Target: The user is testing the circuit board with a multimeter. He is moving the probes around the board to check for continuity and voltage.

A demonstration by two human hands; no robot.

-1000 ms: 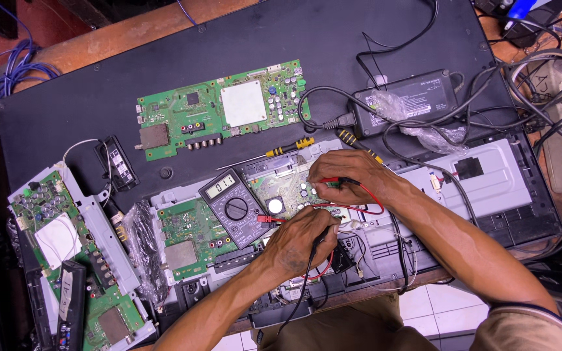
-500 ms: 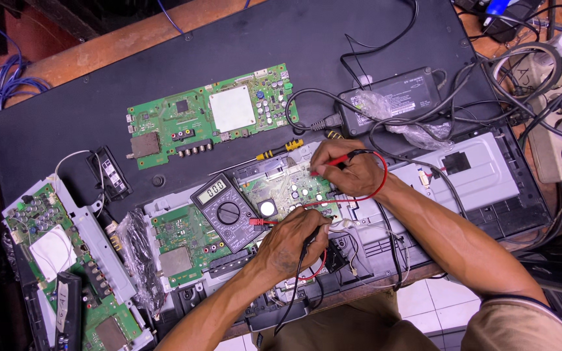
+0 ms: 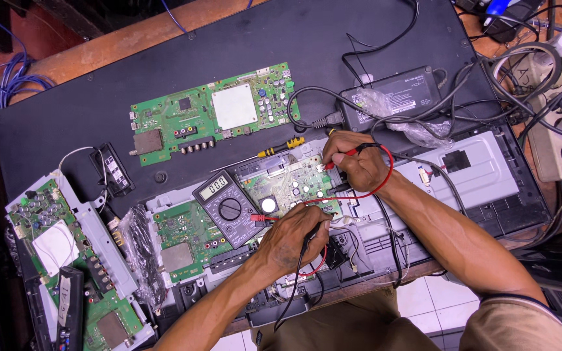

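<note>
1. Red plastic is showing between the fingers of the right hand [image 3: 359,166], which are pinching a red probe [image 3: 343,157] tip-down onto the small green board [image 3: 294,185], steadying it on one spot.
2. Fingers of the left hand [image 3: 294,237] are clenching a black probe [image 3: 308,239] at that board's near edge.
3. Beside them the multimeter [image 3: 227,209] is lying face-up, readable at a glance, near the worktop's front edge.
4. Farther back, a larger green board [image 3: 216,114] is resting apart.
</note>
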